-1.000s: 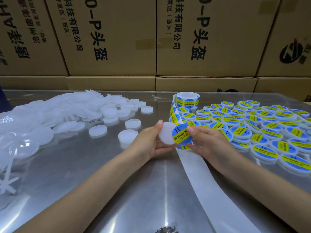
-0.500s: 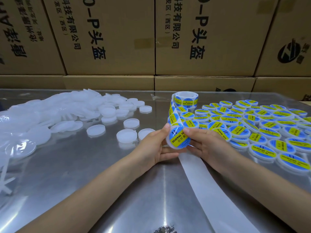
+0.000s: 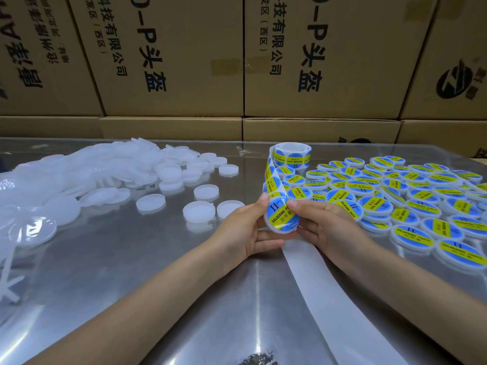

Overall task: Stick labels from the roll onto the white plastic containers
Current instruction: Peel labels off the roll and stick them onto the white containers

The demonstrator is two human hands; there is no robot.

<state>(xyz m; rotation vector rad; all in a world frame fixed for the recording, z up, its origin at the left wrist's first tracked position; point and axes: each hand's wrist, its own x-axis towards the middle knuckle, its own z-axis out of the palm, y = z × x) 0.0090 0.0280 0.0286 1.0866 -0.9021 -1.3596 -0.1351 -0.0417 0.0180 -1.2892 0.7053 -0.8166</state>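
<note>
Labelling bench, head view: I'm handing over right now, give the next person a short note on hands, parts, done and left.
Left hand and right hand both grip one white container, tilted toward the camera, with its blue-and-yellow label already on; the right thumb presses the label's edge.
Label roll stands upright behind the hands, with its strip running down to them; empty backing strip trails toward the camera.
Done: labelled containers crowd the table's right side.
Left: unlabelled containers lie scattered and piled on the left. Set this one with the labelled ones, then take a blank.
</note>
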